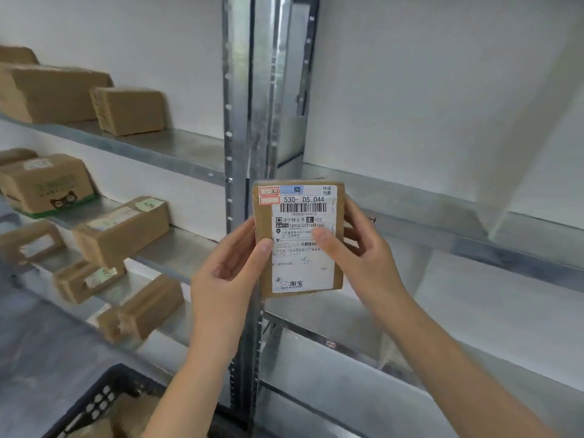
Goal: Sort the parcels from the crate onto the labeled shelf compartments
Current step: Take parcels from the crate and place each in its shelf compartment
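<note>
**Parcel's up at reading height, not on a shelf yet**

So the parcel [298, 238] sits right in the middle of the frame, in front of the metal upright [240, 121] that splits the two shelf bays. It isn't resting on anything, both hands are carrying it.

The left hand [227, 273] pinches the left edge with its thumb on the front face. The right hand [363, 248] does the same on the right edge, thumb across the shipping label [305, 213] and fingers wrapped behind. It's a snug two-sided hold on a flat little box.

Why hold it like that? My guess is it's purely for reading. The label faces the camera, upright, with the "530-D5 044" line and the red sticker [268, 195] in the parcel's top left corner left uncovered. Gripping by the edges keeps the print visible.

The left bay already has cardboard boxes [126, 110] lined up on its shelves, upper left down to lower left of the frame. The crate [94, 403] pokes in at the bottom left with more brown stuff inside.

There are small tags on the front edge of the right bay shelf [474, 229], but they're too tiny to read. I'd say this is the "which slot?" step, with the placing to come.
</note>
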`<state>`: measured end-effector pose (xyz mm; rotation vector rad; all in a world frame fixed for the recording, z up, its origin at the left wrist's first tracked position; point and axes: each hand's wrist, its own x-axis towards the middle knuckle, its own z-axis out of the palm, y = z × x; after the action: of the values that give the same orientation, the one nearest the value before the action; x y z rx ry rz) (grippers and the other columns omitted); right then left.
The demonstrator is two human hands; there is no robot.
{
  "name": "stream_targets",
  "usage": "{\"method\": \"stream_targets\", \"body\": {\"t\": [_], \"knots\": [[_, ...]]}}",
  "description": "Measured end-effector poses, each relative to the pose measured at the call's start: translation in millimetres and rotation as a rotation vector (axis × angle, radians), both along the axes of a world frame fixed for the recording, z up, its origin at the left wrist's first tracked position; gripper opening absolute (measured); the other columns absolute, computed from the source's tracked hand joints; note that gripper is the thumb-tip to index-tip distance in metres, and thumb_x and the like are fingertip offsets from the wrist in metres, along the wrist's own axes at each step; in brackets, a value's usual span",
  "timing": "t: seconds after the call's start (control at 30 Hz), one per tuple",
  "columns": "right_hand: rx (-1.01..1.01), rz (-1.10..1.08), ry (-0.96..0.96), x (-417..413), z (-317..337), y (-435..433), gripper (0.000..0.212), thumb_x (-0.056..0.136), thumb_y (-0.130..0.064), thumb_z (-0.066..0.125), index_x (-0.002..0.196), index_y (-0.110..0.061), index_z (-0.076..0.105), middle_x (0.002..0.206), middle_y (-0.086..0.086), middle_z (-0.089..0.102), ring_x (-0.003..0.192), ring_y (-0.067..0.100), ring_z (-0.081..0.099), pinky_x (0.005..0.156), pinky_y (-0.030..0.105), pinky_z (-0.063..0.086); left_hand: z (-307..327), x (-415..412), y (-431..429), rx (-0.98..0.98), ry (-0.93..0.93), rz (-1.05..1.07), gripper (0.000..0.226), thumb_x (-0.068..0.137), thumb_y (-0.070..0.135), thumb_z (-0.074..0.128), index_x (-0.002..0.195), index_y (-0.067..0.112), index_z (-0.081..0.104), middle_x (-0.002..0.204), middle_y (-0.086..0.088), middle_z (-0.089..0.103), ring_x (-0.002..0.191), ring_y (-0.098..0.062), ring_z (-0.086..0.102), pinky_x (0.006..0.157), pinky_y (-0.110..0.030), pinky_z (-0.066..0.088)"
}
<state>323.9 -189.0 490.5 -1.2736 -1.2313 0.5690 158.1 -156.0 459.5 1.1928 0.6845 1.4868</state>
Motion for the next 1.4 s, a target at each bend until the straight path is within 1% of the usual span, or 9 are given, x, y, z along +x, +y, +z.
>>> {"method": "stream_targets", "body": {"t": [0.2,0.3,0.4,0.47,0.67,0.83,0.97,1.17,1.4], "knots": [[0.033,-0.122,-0.015,74,18,-94,0.062,0.081,-0.046,0.07,0.138,-0.05,0.046,0.124,-0.023,0.064,0.104,-0.007,0.063,0.077,0.016,0.056,18,83,-66,0.071,-0.022,-0.158,0.039,0.083,0.018,0.069,0.123,0.022,0.067,0.113,0.009,0.074,0.109,-0.008,0.068,0.086,-0.018,0.055],[0.013,-0.15,-0.05,109,25,-153,0.068,0.079,-0.043,0.073,0.139,-0.052,0.042,0.12,-0.031,0.062,0.106,-0.015,0.058,0.078,0.012,0.053,23,121,-115,0.088,-0.008,-0.209,0.037,0.087,0.016,0.068,0.123,0.023,0.066,0.11,0.012,0.074,0.105,-0.005,0.069,0.079,-0.014,0.055],[0.007,-0.186,-0.077,144,27,-210,0.08,0.079,-0.026,0.082,0.142,-0.049,0.039,0.126,-0.025,0.062,0.118,-0.01,0.053,0.096,0.024,0.053,29,159,-160,0.104,-0.007,-0.262,0.036,0.088,0.015,0.067,0.123,0.026,0.066,0.11,0.014,0.074,0.106,-0.003,0.068,0.078,-0.012,0.054],[0.022,-0.234,-0.071,165,27,-247,0.084,0.077,-0.023,0.085,0.142,-0.047,0.039,0.129,-0.023,0.06,0.122,-0.007,0.05,0.101,0.032,0.052,34,183,-188,0.122,-0.002,-0.305,0.036,0.089,0.013,0.067,0.124,0.024,0.066,0.111,0.012,0.074,0.106,-0.002,0.067,0.078,-0.01,0.053],[0.07,-0.349,-0.061,224,30,-339,0.08,0.077,-0.024,0.084,0.143,-0.044,0.043,0.129,-0.021,0.062,0.125,-0.006,0.05,0.103,0.038,0.051,44,253,-265,0.149,-0.033,-0.41,0.034,0.089,0.012,0.067,0.12,0.026,0.067,0.11,0.013,0.074,0.105,-0.002,0.068,0.078,-0.012,0.054],[0.081,-0.437,-0.036,267,32,-397,0.082,0.079,-0.024,0.083,0.145,-0.044,0.04,0.126,-0.015,0.066,0.118,0.002,0.06,0.096,0.039,0.056,46,308,-313,0.155,-0.077,-0.529,0.039,0.09,0.01,0.067,0.129,0.019,0.064,0.116,0.009,0.073,0.11,-0.005,0.067,0.081,-0.013,0.054],[0.108,-0.506,0.006,300,35,-419,0.068,0.078,-0.024,0.083,0.138,-0.029,0.051,0.124,-0.01,0.068,0.116,0.006,0.063,0.094,0.034,0.057,50,345,-328,0.199,-0.083,-0.605,0.044,0.09,0.009,0.067,0.133,0.018,0.06,0.121,0.007,0.071,0.115,-0.006,0.065,0.088,-0.017,0.053],[0.132,-0.53,-0.027,344,44,-414,0.06,0.084,-0.022,0.079,0.137,-0.03,0.053,0.12,-0.014,0.07,0.116,0.003,0.062,0.098,0.031,0.054,56,394,-317,0.223,-0.095,-0.665,0.052,0.087,0.005,0.07,0.136,0.015,0.056,0.127,0.004,0.068,0.119,-0.009,0.062,0.094,-0.023,0.053],[0.123,-0.546,-0.044,397,42,-380,0.052,0.09,-0.02,0.072,0.137,-0.03,0.053,0.117,-0.016,0.071,0.109,0.004,0.067,0.091,0.027,0.056,59,454,-273,0.261,-0.02,-0.701,0.055,0.084,0.006,0.074,0.136,0.016,0.056,0.126,0.009,0.068,0.119,-0.005,0.061,0.1,-0.027,0.051]]}}
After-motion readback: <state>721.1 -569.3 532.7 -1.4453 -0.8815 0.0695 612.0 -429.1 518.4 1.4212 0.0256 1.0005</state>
